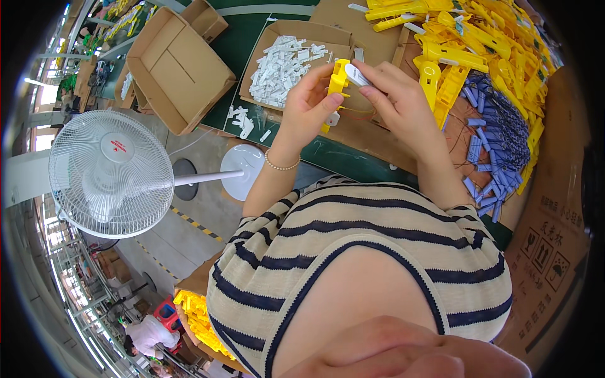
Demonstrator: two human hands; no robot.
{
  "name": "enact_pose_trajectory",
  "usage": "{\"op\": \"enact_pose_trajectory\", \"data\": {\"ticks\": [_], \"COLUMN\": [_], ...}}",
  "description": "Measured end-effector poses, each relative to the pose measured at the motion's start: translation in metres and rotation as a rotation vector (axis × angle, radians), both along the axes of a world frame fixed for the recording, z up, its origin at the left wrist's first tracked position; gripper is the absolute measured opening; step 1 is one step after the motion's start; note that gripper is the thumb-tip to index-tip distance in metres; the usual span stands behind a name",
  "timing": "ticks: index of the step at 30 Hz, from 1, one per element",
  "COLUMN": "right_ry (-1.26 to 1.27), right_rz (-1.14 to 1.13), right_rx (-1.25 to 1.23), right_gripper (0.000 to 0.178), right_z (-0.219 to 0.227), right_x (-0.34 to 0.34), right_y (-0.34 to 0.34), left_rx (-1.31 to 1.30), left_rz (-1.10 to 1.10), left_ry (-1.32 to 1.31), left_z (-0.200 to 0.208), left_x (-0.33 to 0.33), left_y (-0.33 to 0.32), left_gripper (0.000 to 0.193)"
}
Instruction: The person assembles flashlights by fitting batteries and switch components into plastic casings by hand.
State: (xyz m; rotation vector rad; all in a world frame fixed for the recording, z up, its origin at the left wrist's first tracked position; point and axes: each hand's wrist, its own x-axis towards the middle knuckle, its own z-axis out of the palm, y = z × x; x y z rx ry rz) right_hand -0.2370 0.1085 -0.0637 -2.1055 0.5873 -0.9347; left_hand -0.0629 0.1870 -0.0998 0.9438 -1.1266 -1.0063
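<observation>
My left hand (pixel 307 115) has its fingers closed round a yellow plastic housing (pixel 338 79), held upright above the bench. In my right hand (pixel 398 104), thumb and fingers pinch a small white oval-ended part (pixel 357 75) close beside the housing's upper end. A thin wire (pixel 360 116) hangs below the hands, and a small whitish piece (pixel 332 118) shows at the housing's lower end. Beyond the left hand, a shallow cardboard tray (pixel 247 93) holds a heap of small white plastic parts (pixel 277 70).
Yellow housings (pixel 469 47) are piled at the far right, with blue wired cylinders (pixel 495 148) nearer. Loose white pieces (pixel 242 121) lie by the tray. An empty carton (pixel 179 66) and a standing fan (pixel 112 173) are at left; a large carton (pixel 545 233) stands at right.
</observation>
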Motion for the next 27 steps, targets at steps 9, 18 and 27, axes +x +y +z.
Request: {"op": "enact_pose_trajectory", "data": {"ticks": [9,18,27], "right_ry": [0.002,-0.319,-0.563], "right_rz": [0.015,-0.072,0.093], "right_rx": [-0.116,0.15,0.659], "right_gripper": [0.037,0.031,0.04], "right_z": [0.0,-0.029,-0.038], "right_x": [-0.002,0.012,0.019], "right_y": [-0.002,0.0,0.001], "left_rx": [0.038,0.033,-0.062], "left_rz": [-0.048,-0.088,-0.061], "left_ry": [-0.026,-0.049,-0.207], "left_z": [0.002,0.004,0.0], "left_x": [-0.003,-0.023,-0.02], "left_y": [-0.001,-0.002,-0.005], "left_gripper": [0.05,0.06,0.06]}}
